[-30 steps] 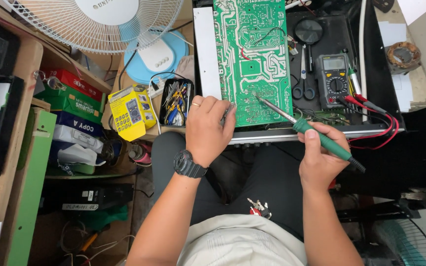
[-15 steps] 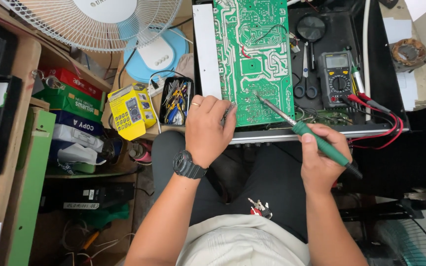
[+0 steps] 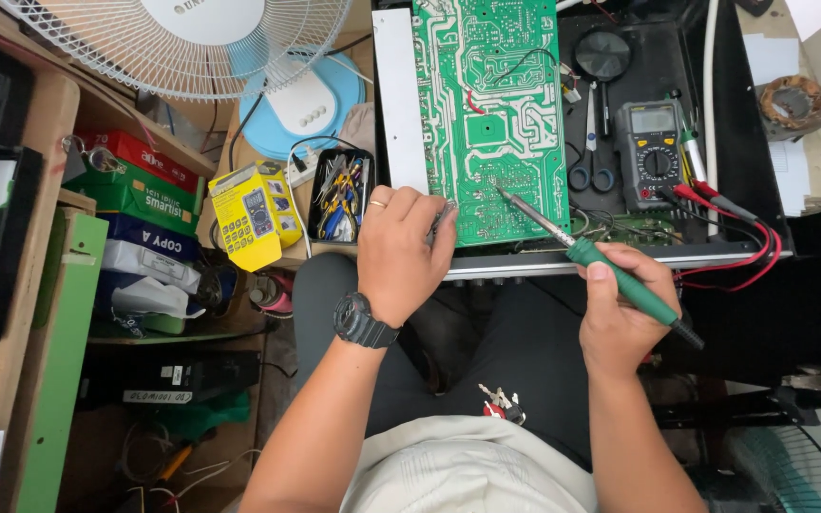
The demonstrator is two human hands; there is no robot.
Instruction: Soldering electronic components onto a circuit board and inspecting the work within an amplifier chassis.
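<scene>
Nearest us, our right hand (image 3: 622,318) is clenched round the green-handled soldering iron (image 3: 589,256), tip touching the green circuit board (image 3: 488,114). Our left hand (image 3: 399,249) pinches the board's lower left edge. Beyond: scissors (image 3: 584,152), multimeter (image 3: 650,154), white fan (image 3: 182,43).

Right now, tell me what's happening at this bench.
A person is soldering a green circuit board that lies across an open black chassis. The right hand holds a green-handled soldering iron, its tip touching the board's lower part. The left hand rests at the board's lower left edge, pinching something thin I cannot identify. A multimeter and scissors lie to the right.
</scene>
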